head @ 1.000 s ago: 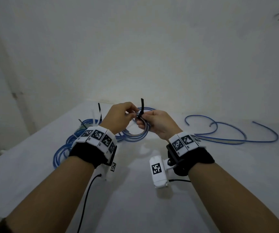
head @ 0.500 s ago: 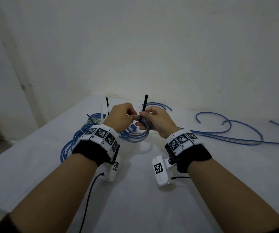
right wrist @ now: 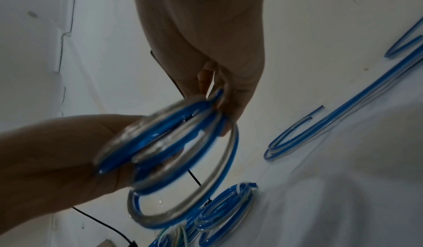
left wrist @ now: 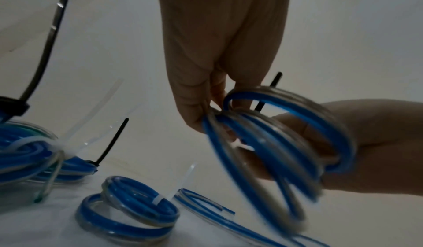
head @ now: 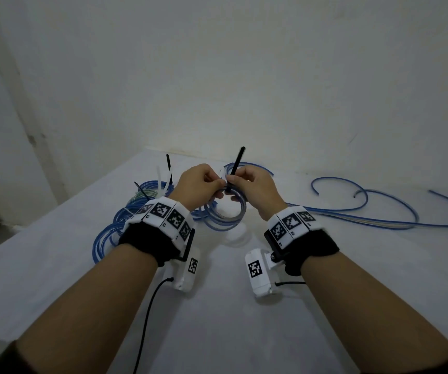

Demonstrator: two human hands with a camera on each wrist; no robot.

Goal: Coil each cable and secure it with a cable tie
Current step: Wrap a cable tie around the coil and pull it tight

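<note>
Pinching black cable tie on blue coil, both hands.

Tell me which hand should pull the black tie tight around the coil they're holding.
Right, probably. The right hand already pinches the black cable tie at the base of its upright tail, so it can pull. The left hand has its grip on the blue coil and can brace it.

A white table fills the lower view — cloth-covered, it seems, and faintly creased; behind it rises a plain pale wall, scuffed with a few dark marks; a thin crack runs down the wall's left side.
</note>
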